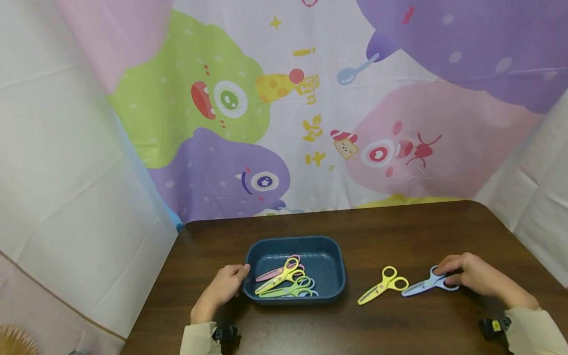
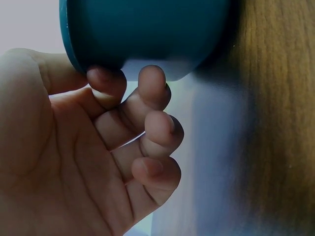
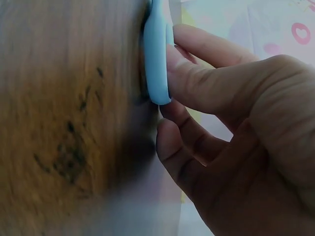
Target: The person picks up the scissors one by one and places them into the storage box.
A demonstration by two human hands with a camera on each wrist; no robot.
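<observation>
At the left end of a dark blue plastic tray, my left hand pinches the rim between thumb and curled index finger. The left wrist view shows that hand's other fingers bent beside the tray wall. Inside the tray lie a pink pair of scissors, a yellow pair, a green pair and pale blue handles partly hidden underneath. Over on the right, my right hand holds a blue pair of scissors by its handle loops, thumb against the handle in the right wrist view.
Another yellow pair of scissors lies on the brown wooden table, between the tray and the blue pair, its handle close to the blue tip. A cartoon-printed cloth hangs behind the table's far edge, with pale cloths at both sides.
</observation>
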